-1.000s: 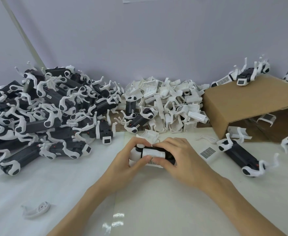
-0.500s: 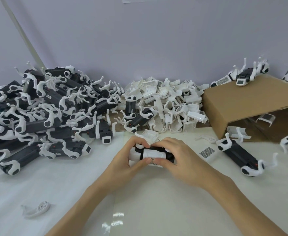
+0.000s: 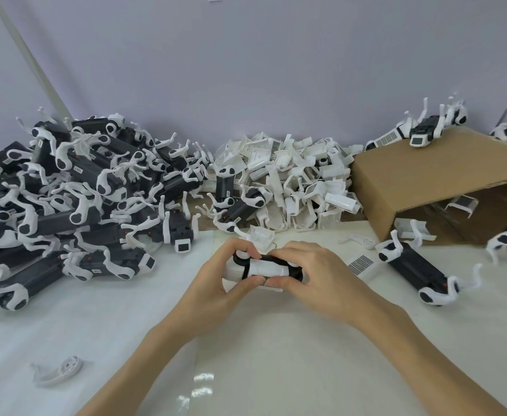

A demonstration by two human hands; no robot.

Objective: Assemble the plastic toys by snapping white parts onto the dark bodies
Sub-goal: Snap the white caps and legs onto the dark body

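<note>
Both hands grip one toy just above the table [image 3: 276, 370]: left hand [image 3: 213, 283] on its white end, right hand [image 3: 315, 274] pinching the white part [image 3: 265, 267] onto the body [image 3: 295, 272]. I'd squeeze evenly, keeping edges aligned until it seats.

Single head-worn wide-angle view, facing forward and down, close over the table [image 3: 66, 340], wall [image 3: 276, 70] behind

You see black toys [image 3: 66, 202] with white legs, a white parts heap [image 3: 300, 181], a brown box [image 3: 426, 175], a white table [image 3: 66, 325], a pale lilac wall [image 3: 246, 70]
</note>
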